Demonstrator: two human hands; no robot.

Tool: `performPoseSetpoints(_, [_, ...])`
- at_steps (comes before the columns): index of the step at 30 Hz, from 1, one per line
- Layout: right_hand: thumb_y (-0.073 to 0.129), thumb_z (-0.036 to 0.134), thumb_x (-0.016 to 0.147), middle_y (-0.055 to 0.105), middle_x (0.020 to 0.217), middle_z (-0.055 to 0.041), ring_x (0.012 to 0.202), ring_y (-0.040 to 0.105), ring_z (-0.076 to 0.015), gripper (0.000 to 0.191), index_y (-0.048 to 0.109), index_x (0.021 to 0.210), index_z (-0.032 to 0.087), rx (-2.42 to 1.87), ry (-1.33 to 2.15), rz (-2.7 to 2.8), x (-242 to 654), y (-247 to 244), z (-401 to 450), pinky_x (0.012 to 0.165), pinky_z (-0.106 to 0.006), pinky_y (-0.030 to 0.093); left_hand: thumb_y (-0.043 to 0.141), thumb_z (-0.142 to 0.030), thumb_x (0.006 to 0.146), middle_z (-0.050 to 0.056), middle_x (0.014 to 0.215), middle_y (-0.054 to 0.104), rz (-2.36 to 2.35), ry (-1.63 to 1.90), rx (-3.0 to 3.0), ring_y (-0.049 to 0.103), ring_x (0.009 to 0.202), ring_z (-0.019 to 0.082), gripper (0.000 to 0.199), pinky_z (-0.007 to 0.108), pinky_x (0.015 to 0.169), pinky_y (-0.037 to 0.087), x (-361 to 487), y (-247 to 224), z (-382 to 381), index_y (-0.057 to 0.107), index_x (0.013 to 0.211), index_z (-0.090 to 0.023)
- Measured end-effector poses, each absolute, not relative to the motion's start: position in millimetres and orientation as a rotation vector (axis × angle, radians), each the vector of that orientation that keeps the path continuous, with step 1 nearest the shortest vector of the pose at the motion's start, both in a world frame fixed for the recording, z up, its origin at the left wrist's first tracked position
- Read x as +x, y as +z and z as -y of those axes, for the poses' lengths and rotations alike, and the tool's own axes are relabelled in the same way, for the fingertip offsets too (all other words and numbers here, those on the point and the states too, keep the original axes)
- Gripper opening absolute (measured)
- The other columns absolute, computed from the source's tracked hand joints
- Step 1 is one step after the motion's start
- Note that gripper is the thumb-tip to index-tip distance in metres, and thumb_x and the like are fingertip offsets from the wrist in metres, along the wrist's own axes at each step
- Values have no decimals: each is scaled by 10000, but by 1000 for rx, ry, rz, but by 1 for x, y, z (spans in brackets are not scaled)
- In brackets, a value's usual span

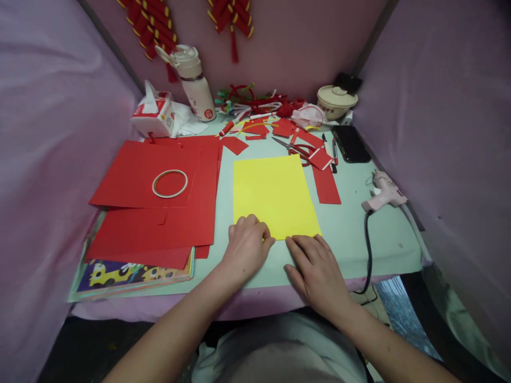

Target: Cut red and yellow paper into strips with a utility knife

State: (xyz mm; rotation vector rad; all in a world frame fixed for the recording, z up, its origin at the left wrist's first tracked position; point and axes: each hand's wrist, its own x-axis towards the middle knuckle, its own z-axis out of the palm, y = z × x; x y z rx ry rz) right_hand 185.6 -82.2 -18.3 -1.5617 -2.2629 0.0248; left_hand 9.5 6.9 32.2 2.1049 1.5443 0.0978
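A sheet of yellow paper [273,191] lies flat on the pale table cover. My left hand [248,244] is closed at its near left edge, fingers curled and thumb pressed toward the index finger on the paper's edge. My right hand [315,263] rests at the near right edge, its fingers stretched out with their tips on the paper and the thumb apart on the table. Just beyond the sheet are scissors [293,149] with dark red handles, partly under red paper scraps [321,158]. A red paper strip [327,185] lies to the right.
Red sheets [159,229] and a ring of tape [170,184] lie on the left, over a picture book [131,274]. A pink glue gun [385,191] and a phone [351,143] are on the right. Behind stand a bottle [197,88], tissue box [154,114] and lidded bowl [336,101].
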Motion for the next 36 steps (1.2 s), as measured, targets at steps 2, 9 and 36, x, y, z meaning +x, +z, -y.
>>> performPoseSetpoints(2, [524, 330, 965, 625, 1251, -161, 1172, 540, -286, 456, 546, 1355, 95, -1571, 20, 2265, 185, -18, 82, 1101, -523, 356, 597, -257, 908, 64, 955, 597, -1540, 99, 2112, 524, 989, 254, 143, 413, 850, 379, 10, 32, -8, 656, 796, -190])
performPoseSetpoints(9, [530, 346, 963, 637, 1229, -156, 1164, 553, -284, 448, 550, 1344, 111, -1578, 14, 2258, 184, -17, 82, 1098, -524, 364, 641, -283, 883, 71, 961, 602, -1541, 85, 2121, 517, 999, 274, 147, 421, 840, 382, 9, 32, -12, 673, 773, -191])
performPoseSetpoints(36, [490, 372, 977, 635, 1222, -156, 1159, 554, -283, 457, 550, 1353, 120, -1567, 80, 2265, 161, -13, 80, 1132, -534, 280, 543, -241, 940, 73, 984, 585, -1544, 70, 2106, 501, 1017, 276, 175, 424, 858, 372, -16, 35, -3, 686, 850, -196])
